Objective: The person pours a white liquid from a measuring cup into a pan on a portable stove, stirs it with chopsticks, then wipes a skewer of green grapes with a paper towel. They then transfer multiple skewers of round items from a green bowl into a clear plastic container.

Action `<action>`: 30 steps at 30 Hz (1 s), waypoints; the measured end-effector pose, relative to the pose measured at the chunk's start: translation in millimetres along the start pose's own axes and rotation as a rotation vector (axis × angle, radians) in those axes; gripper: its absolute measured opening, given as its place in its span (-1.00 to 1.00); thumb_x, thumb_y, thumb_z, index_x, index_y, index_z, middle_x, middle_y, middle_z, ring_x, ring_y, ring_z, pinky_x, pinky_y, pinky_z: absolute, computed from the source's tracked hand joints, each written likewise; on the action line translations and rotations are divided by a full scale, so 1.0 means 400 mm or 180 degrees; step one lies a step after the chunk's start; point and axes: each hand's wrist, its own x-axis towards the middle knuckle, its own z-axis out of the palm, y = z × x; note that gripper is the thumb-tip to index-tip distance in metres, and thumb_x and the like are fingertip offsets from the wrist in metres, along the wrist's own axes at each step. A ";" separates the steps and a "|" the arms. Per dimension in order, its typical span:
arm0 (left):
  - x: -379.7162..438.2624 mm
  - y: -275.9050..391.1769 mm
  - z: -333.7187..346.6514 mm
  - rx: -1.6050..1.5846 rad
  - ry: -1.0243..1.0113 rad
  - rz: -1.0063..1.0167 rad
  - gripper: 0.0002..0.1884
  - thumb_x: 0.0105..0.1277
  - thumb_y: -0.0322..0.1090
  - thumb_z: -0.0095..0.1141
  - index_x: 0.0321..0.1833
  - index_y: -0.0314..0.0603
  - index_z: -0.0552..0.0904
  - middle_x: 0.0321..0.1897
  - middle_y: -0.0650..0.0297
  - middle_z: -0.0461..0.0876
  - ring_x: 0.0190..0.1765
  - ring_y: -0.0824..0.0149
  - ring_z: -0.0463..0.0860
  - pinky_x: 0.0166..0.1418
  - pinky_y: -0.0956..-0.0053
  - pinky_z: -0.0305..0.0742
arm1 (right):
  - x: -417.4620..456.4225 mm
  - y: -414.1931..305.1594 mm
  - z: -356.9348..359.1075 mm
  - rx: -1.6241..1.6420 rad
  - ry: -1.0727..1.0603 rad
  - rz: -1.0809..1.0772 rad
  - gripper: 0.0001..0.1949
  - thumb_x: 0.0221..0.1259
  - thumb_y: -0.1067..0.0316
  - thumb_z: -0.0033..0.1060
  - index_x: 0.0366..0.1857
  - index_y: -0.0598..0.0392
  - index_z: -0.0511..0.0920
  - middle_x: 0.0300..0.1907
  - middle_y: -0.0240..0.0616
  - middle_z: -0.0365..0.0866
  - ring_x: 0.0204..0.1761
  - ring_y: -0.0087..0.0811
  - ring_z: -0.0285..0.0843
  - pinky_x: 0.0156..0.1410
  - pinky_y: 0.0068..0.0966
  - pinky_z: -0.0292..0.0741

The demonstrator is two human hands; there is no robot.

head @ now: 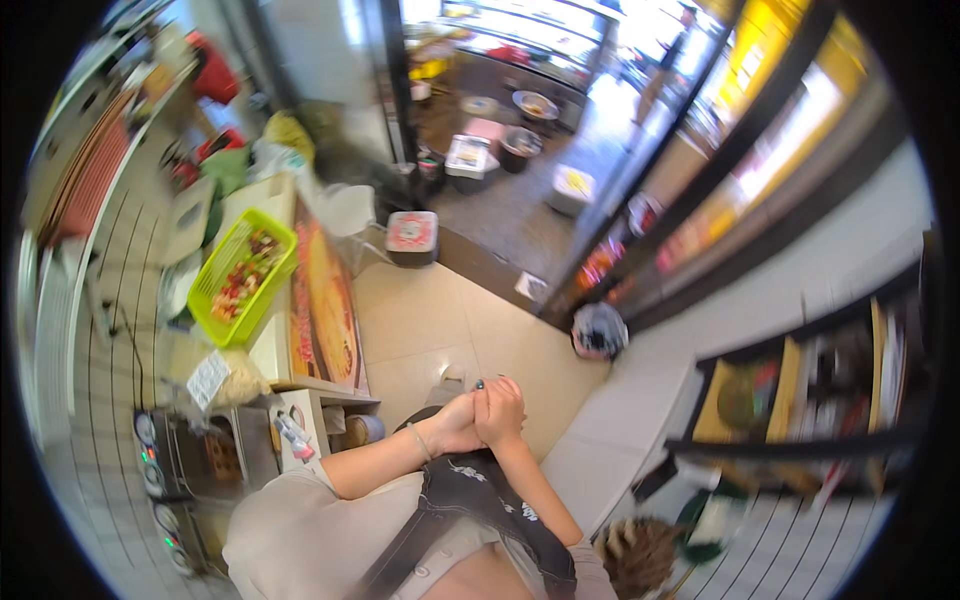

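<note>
My left hand and my right hand are clasped together in front of my dark apron. The fingers of each fold against the other, and no object shows in them. A light bangle circles my left wrist. One small dark spot shows at the fingers; whether it is a ring or a nail is unclear. Below the hands lies the beige tiled floor. To the left, apart from both hands, a lime-green plastic basket holds chopped food in red, white and green pieces on a counter.
A bag of pale food sits above a countertop metal fryer. A lidded tub and a lined bin stand by the doorway. Beyond it are more containers and a distant person. Shelves line the right.
</note>
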 end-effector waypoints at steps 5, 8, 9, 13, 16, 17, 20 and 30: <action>-0.079 0.234 0.032 0.0737 0.1022 0.1653 -0.60 0.45 -0.17 -0.22 0.25 -0.21 0.37 0.28 0.19 0.37 0.28 0.26 0.40 0.35 0.28 0.25 | 0.083 0.233 0.154 -0.1034 -0.2081 0.0788 -0.63 0.27 0.19 -0.14 -0.60 0.06 0.64 -0.49 -0.15 0.64 -0.34 -0.13 0.55 0.27 -0.17 0.25; -0.115 0.422 0.008 0.2330 0.1535 0.3373 -0.63 0.47 -0.23 -0.24 0.21 -0.29 0.38 0.11 0.14 0.53 0.19 0.28 0.47 0.36 0.32 0.23 | 0.212 0.230 0.228 -0.0922 -0.2601 0.0935 -0.49 0.36 0.13 -0.21 -0.78 0.05 0.56 -0.53 -0.20 0.64 -0.48 -0.14 0.52 0.35 -0.18 0.15; -0.133 0.462 -0.025 0.2256 0.1562 0.3358 -0.63 0.47 -0.25 -0.25 0.21 -0.31 0.37 0.03 0.12 0.57 0.14 0.28 0.51 0.33 0.33 0.27 | 0.244 0.226 0.242 -0.0859 -0.2787 0.1064 -0.45 0.37 0.12 -0.22 -0.84 0.07 0.53 -0.54 -0.22 0.64 -0.52 -0.14 0.51 0.36 -0.18 0.13; -0.209 0.601 -0.132 0.1880 0.1912 0.3339 -0.64 0.47 -0.36 -0.32 0.23 -0.36 0.35 -0.34 0.07 0.66 -0.14 0.25 0.66 0.06 0.41 0.47 | 0.374 0.229 0.348 0.0590 -0.2499 0.2056 -0.78 0.36 0.38 -0.16 -0.31 0.25 0.54 -0.58 -0.23 0.61 -0.59 -0.41 0.54 -0.05 -0.39 0.52; -0.271 0.621 -0.123 0.1635 0.2467 0.3156 -0.56 0.40 -0.51 -0.34 0.34 -0.34 0.23 -0.25 0.00 0.65 -0.13 0.26 0.68 0.03 0.49 0.48 | 0.479 0.276 0.444 0.0969 -0.2700 0.1189 -0.77 0.32 0.37 -0.07 -0.04 0.22 0.49 -0.47 -0.18 0.64 -0.40 -0.45 0.62 -0.21 -0.50 0.53; -0.277 0.627 -0.137 0.1630 0.2590 0.3422 -0.53 0.38 -0.52 -0.34 0.37 -0.33 0.18 -0.21 0.01 0.65 -0.10 0.25 0.67 0.05 0.50 0.47 | 0.515 0.301 0.485 0.0810 -0.2670 0.0619 -0.76 0.31 0.35 -0.05 -0.05 0.21 0.51 -0.45 -0.17 0.65 -0.35 -0.44 0.63 -0.20 -0.49 0.53; -0.296 0.655 -0.173 0.1900 0.3226 0.3832 -0.38 0.32 -0.58 -0.33 0.47 -0.27 -0.07 -0.01 0.03 0.62 0.00 0.26 0.65 0.18 0.51 0.39 | 0.693 0.350 0.613 0.0654 -0.3428 0.0175 -0.78 0.30 0.36 -0.08 -0.14 0.17 0.59 -0.31 -0.08 0.69 -0.24 -0.42 0.66 -0.14 -0.46 0.52; -0.202 0.623 -0.139 0.0972 0.4604 0.4493 -0.66 0.44 -0.33 -0.14 0.21 -0.26 0.46 0.07 0.04 0.56 0.04 0.30 0.58 0.16 0.46 0.43 | 0.983 0.161 0.841 0.1745 -0.4049 -0.1348 -0.77 0.26 0.52 -0.11 -0.06 0.22 0.51 -0.24 -0.09 0.64 -0.22 -0.33 0.62 -0.05 -0.45 0.50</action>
